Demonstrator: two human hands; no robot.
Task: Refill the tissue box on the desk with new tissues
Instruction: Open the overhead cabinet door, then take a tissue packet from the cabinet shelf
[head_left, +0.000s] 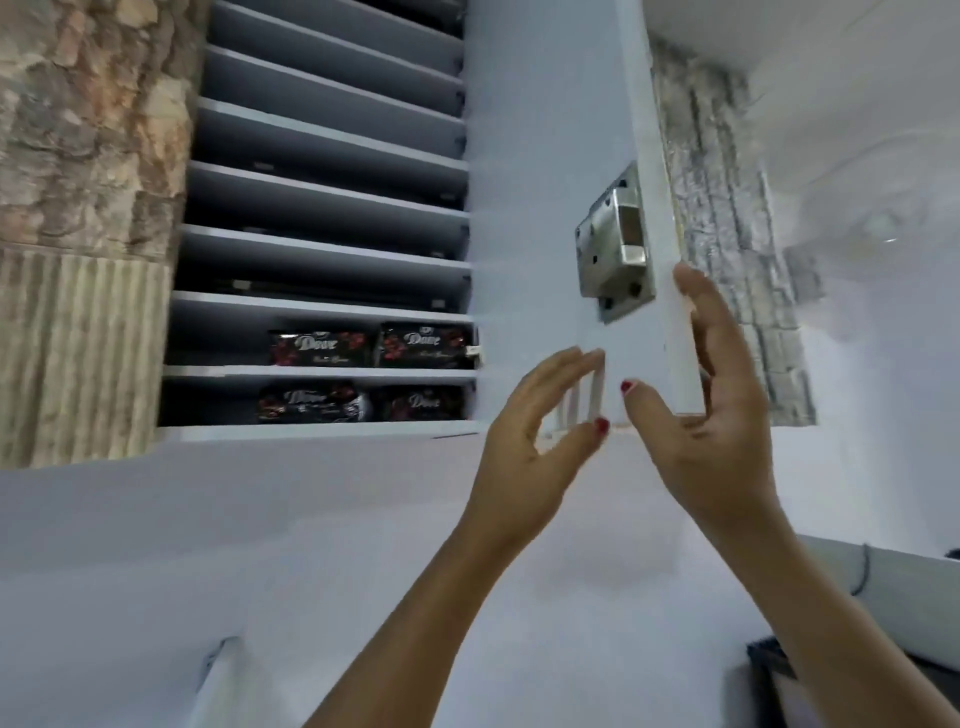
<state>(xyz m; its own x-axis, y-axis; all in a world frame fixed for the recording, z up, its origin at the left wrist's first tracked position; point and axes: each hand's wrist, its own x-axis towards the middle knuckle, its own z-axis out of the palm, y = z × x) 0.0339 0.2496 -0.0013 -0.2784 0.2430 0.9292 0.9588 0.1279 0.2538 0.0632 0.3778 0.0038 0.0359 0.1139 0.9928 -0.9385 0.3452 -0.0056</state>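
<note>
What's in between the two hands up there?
The white cupboard door. The left hand is on its flat side and the right hand reaches round its edge, below the metal lock. The head view shows this.

Both hands (530, 436) bare w/ red nail polish (thumbs show it), forearms unsleeved, no jewellery.
</note>
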